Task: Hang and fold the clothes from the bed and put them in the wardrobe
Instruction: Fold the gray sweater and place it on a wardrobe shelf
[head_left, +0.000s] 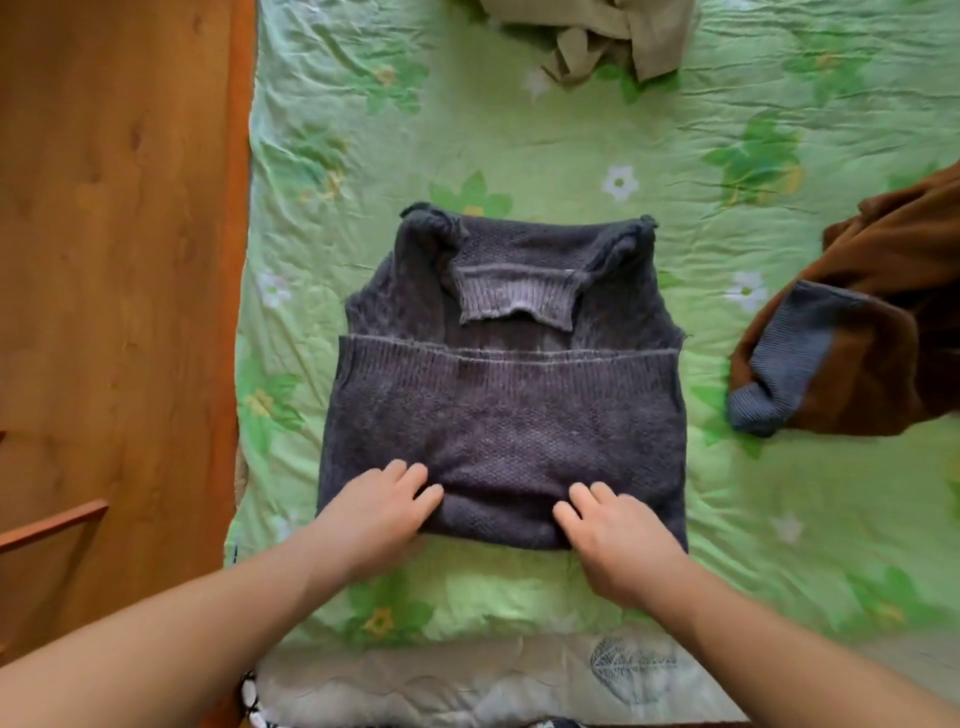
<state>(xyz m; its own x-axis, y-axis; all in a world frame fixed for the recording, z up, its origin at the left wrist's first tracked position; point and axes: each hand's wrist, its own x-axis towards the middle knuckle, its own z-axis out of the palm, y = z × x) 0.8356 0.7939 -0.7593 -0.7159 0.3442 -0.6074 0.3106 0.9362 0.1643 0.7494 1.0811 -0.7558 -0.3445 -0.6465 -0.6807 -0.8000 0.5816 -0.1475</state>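
Left hand (384, 506) and right hand (618, 540) press loose-fingered, gripping nothing, on the grey sweater (504, 415): smooth outward from between them, square edges before 1 more fold.

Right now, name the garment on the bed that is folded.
The dark grey knitted sweater in the middle, hem folded up. The beige cloth garment at the far edge and the brown fleece garment on the right lie crumpled.

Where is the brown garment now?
Head view: the brown garment with blue ribbed cuffs lies at the right edge, on the green floral sheet, right of the folded dark grey knitted sweater, apart from it.
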